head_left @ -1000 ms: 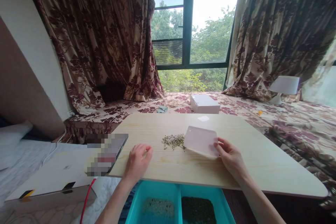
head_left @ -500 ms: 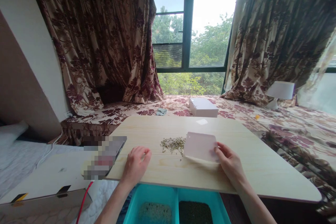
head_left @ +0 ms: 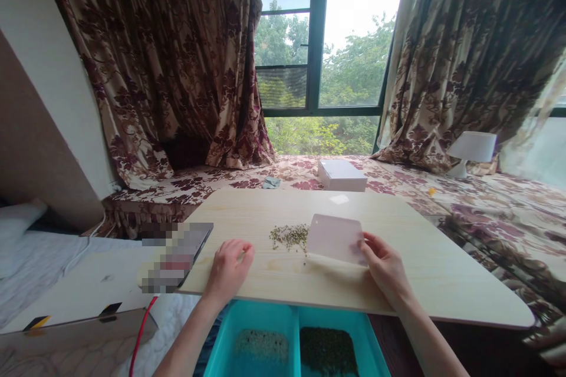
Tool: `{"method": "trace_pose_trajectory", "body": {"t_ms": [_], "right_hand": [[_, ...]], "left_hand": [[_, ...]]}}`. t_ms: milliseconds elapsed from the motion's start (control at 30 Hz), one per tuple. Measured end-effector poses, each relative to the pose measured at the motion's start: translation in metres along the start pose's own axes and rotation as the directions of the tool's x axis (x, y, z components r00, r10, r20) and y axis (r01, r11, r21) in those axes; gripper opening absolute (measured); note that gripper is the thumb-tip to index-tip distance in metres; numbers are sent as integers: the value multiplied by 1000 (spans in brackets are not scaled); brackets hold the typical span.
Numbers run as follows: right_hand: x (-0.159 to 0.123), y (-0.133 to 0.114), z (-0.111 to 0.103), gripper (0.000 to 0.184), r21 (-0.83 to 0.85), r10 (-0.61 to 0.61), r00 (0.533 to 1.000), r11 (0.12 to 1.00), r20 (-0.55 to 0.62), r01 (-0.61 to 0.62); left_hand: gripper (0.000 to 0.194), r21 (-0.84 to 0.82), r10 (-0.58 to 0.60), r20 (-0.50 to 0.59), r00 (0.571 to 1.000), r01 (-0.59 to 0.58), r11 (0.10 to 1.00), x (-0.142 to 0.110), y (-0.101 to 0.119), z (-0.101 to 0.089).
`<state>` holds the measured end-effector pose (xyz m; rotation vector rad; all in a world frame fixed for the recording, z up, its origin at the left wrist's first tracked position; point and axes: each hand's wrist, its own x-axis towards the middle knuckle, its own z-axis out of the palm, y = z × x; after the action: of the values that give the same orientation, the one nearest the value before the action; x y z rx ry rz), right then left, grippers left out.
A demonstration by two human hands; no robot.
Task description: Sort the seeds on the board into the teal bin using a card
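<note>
Patterned curtains (head_left: 177, 59) hang on both sides of your window (head_left: 329, 53), with trees visible through the glass. Below them runs a window seat (head_left: 300, 171) under a flower-print cover. In front of you stands the pale wooden counter (head_left: 424, 265), its surface carrying the work. Under its near edge, partly covered by it, is a blue bin (head_left: 293, 336) split into two compartments: pale grains lie in the left one, dark grains in the right. On the window seat behind the counter sits a white box (head_left: 342, 175); a white lamp (head_left: 472, 147) stands farther right, in front of the right-hand curtain.

Your left hand (head_left: 230, 265) rests at the near left part of the counter, back upward, fingers curled in and thumb alongside. The palm is hidden, so you cannot tell how far it closes or whether anything is inside. Your right hand (head_left: 384, 259) is pinched narrow, thumb and fingers holding the right edge of a pale, see-through sheet (head_left: 335, 239). The sheet has rounded corners and lies between that hand and the seeds; a shadow shows under its near edge.

The small greenish seeds (head_left: 289, 236) form a loose pile on the counter, just left of the sheet; you cannot tell whether the two touch. One stray seed (head_left: 304, 264) lies nearer to you, apart from the pile.
</note>
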<state>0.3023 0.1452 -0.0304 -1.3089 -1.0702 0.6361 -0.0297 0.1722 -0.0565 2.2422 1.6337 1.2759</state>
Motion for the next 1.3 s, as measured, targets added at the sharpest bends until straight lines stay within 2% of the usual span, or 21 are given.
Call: {"method": "trace_pose_trajectory", "body": {"t_ms": [233, 400, 567, 733, 867, 967, 1067, 1300], "right_hand": [[0, -3, 1, 36, -37, -18, 1000, 999, -7, 18], [0, -1, 1, 36, -35, -20, 999, 999, 38, 21], [-2, -5, 2, 34, -54, -10, 1000, 998, 1, 10], [-5, -10, 2, 31, -49, 35, 999, 998, 13, -34], [-4, -9, 2, 30, -61, 77, 997, 995, -28, -79], [-4, -9, 1, 28, -53, 33, 998, 998, -53, -35], [-5, -10, 2, 28, -77, -10, 1000, 997, -24, 8], [-5, -7, 1, 34, -62, -23, 999, 998, -24, 21]], "left_hand": [[23, 8, 3, 4, 1000, -3, 1000, 1, 1, -1], [22, 12, 20, -5, 1000, -20, 1000, 1, 1, -1], [19, 27, 10, -4, 1000, -10, 1000, 1, 3, -2], [18, 37, -8, -13, 1000, 8, 999, 2, 4, -2], [19, 45, 4, -12, 1000, -3, 999, 2, 4, -2], [19, 46, 10, -14, 1000, -9, 999, 2, 4, -2], [21, 34, -1, -14, 1000, 1, 999, 1, 3, -2], [22, 9, 0, 4, 1000, -1, 1000, 1, 1, -2]]}}
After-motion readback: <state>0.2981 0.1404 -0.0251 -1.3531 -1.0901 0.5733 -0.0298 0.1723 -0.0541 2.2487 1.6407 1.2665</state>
